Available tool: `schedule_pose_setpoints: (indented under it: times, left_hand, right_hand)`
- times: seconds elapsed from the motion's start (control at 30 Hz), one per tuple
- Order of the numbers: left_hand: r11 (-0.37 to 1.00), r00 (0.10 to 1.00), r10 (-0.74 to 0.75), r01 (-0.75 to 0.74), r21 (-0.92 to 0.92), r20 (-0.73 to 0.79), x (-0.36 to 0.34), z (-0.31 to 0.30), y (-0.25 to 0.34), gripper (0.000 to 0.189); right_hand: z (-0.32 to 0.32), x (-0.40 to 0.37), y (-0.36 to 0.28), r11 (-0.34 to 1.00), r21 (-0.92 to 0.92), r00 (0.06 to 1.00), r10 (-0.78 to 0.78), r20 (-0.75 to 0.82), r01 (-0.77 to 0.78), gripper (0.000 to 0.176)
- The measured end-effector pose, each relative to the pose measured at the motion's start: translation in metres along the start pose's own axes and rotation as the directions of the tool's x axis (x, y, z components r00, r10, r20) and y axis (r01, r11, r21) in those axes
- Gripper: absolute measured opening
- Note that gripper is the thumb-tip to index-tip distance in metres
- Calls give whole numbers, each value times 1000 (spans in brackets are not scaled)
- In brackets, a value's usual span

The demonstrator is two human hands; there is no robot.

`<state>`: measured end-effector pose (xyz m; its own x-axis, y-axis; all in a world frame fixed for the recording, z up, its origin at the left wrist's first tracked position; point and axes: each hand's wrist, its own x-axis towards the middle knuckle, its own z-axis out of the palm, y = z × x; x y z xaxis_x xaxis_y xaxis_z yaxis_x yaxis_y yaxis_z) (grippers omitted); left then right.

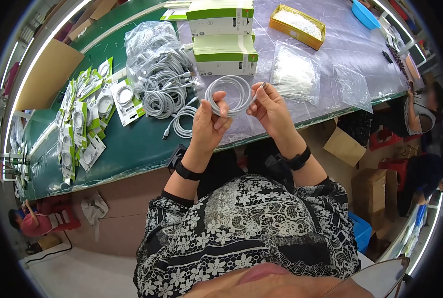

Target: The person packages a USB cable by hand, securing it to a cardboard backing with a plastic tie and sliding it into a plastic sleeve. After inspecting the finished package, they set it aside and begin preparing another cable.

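Observation:
Between my two hands, above the table's front edge, is a coiled white cable (pixel 210 94). My left hand (pixel 211 119) grips the coil's lower left side with curled fingers. At the coil's right side, my right hand (pixel 270 109) pinches the cable with thumb and forefinger. A loose coil of cable (pixel 182 123) lies on the table just left of my left hand. Behind it is a pile of coiled white cables (pixel 164 84), partly in clear plastic bags (pixel 149 37).
Green-and-white packages with cables (pixel 82 119) lie at the left. Stacked cards (pixel 225 54) stand behind the coil. Farther right are a yellow box (pixel 297 27), a bag of white strips (pixel 295 74), an empty-looking clear bag (pixel 353 87) and a blue basin (pixel 365 16). People sit at both sides.

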<state>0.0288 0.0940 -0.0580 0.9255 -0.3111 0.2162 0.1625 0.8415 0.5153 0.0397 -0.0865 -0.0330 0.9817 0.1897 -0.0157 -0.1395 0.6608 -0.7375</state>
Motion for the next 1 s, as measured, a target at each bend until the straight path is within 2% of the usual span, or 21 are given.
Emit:
schedule_pose_setpoints:
  times: [0.23,0.37,0.5,0.63,0.73,0.77,0.87,1.0]
  left_hand:
    - [997,995,5,2,-73,95,-4,-2,1,46]
    - [1000,997,12,-10,-27,72,-4,-1,-4,43]
    - [997,995,70,-72,29,78,-2,-2,-6,41]
    - [992,997,39,-46,114,61,-3,3,-8,40]
    - [990,999,42,-44,137,12,-6,9,-8,40]
    - [988,999,45,-43,150,-10,-7,11,-7,40]
    - [989,998,56,-54,139,-11,-6,11,-4,41]
    - [997,998,43,-46,61,48,-6,1,-7,42]
  right_hand:
    - [-2,0,-23,997,-45,995,70,72,-67,25]
    - [10,-1,-28,998,-29,998,54,-11,-54,26]
    - [16,-6,-20,989,-145,996,10,-93,-23,27]
    - [10,-7,-13,953,-294,997,80,1,-76,28]
    - [11,-5,-11,932,-361,994,-62,-90,25,26]
    - [11,-6,-10,932,-362,994,-60,-87,24,26]
    - [8,-7,-9,979,-191,996,-75,-39,66,22]
    - [8,-10,-12,970,-225,996,-86,27,90,20]
